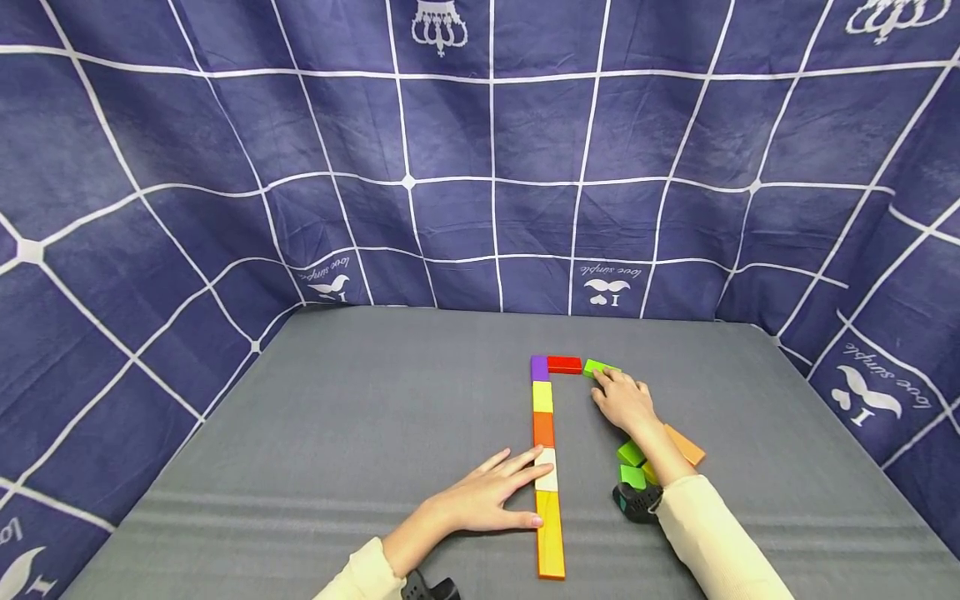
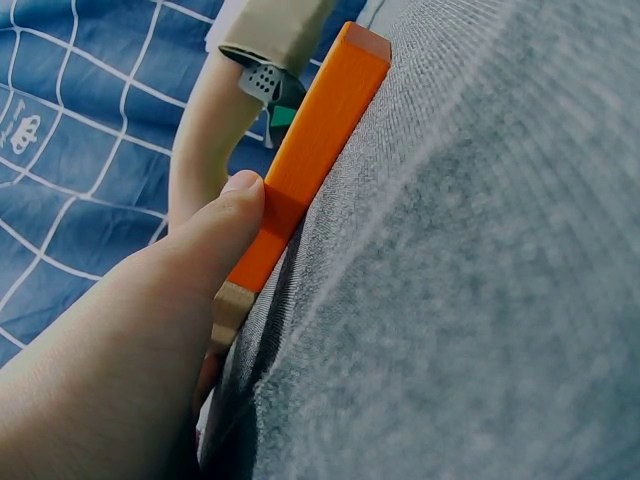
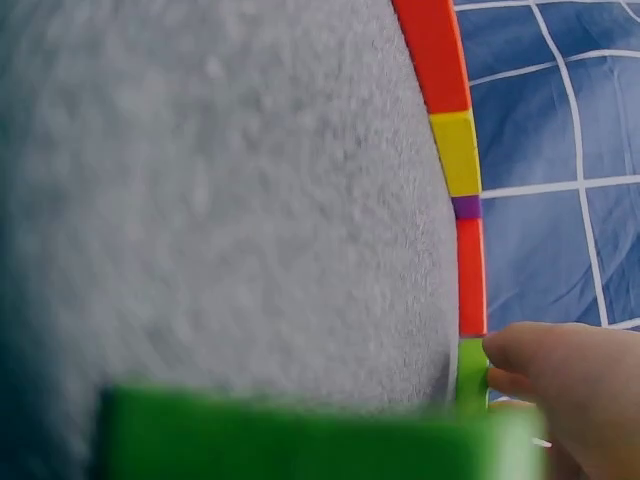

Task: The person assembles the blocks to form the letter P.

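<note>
A line of flat wooden blocks runs away from me: a long yellow-orange block (image 1: 551, 546), a white block (image 1: 550, 479), an orange block (image 1: 543, 429), a yellow block (image 1: 542, 397) and a purple block (image 1: 539, 367). At its far end a red block (image 1: 565, 365) turns off to the right. My left hand (image 1: 487, 498) rests with spread fingers on the white block, its thumb touching the side of the long one. Just right of the red block, my right hand (image 1: 626, 404) pinches a light green block (image 3: 471, 375), slightly angled and a small gap from the red one.
Beneath the right forearm lies a loose group: green blocks (image 1: 632, 477), a partly hidden yellow block (image 1: 650, 472) and a light orange block (image 1: 686, 446). A blue curtain with white lines (image 1: 450, 217) borders the grey table (image 1: 375, 400) at the back and sides.
</note>
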Demonstrator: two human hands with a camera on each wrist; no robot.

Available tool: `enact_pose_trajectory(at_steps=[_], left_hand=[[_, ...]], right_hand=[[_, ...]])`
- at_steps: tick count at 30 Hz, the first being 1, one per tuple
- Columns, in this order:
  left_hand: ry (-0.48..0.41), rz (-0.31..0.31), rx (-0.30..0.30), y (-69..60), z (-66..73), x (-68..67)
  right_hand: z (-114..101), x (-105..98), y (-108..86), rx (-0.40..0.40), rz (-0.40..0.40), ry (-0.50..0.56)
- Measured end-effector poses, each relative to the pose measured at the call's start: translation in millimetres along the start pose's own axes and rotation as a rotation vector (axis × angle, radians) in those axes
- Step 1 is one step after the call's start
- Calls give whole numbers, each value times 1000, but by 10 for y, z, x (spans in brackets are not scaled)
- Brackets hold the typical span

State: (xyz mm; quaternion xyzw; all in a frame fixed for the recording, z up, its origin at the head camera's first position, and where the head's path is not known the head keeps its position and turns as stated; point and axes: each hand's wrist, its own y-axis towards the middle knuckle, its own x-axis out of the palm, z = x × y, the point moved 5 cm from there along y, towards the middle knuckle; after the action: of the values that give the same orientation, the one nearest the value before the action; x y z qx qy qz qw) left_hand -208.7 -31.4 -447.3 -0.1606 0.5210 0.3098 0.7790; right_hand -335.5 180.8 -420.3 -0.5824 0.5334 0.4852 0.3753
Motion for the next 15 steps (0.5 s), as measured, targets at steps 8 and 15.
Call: enact_pose_trajectory(at_steps=[8, 15], left_hand=[[-1, -1, 2, 12, 1, 3], [9, -2, 5, 9, -1, -17]], right_hand=[[-7, 30, -27, 11, -15, 23], [-16, 75, 3, 26, -42, 52]])
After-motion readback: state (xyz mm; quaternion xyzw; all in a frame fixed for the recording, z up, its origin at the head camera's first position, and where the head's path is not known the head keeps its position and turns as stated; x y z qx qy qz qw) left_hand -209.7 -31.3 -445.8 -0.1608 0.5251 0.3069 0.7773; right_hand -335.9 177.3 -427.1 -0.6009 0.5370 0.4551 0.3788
